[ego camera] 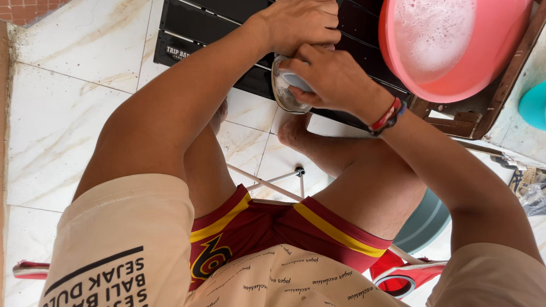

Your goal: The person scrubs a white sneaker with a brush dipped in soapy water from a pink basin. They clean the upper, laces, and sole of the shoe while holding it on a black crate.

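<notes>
**Two hands working on a soapy shoe over a tiled floor**

A white marble-look tiled floor [68,113] fills the view, seen from above by a person sitting with bare knees apart. Ahead lies a black slatted surface [222,23], and on a wooden stand at upper right sits a large pink basin [489,62] full of foamy water. A teal tub edge [534,105] shows at the far right, and a grey-green bucket [424,224] sits beneath the right thigh.

Over the black surface, both hands hold a small grey and white shoe [282,94], wet with suds. The left hand [301,23] is closed over the top of it. The right hand [330,77], with a red and blue wristband [388,115], is wrapped around its side, fingers curled tight.

To do this well, I would judge that the shoe should be held firmly in one hand while the other works, staying near the basin.

A small white rectangular label [177,52] sits on the surface's left edge. Red sandals [406,276] lie near the person's seat.
</notes>
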